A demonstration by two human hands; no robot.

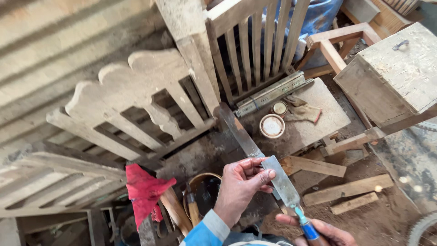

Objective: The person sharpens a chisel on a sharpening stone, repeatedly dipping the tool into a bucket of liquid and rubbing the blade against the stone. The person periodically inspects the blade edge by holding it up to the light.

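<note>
A flat metal file with a blue handle is sitting low and just right of centre, its blade running up towards eleven o'clock. The left hand is pinching the blade, thumb lying on its upper face and fingers curling under, the grip closed on the steel. The right hand, at five o'clock, is wrapping around the handle, its grip closed too. At twelve o'clock from the blade, two round tins and a crumpled rag are resting on a dusty board. A red cloth is hanging at nine o'clock, and slatted chair frames are leaning further off at ten o'clock.
</note>
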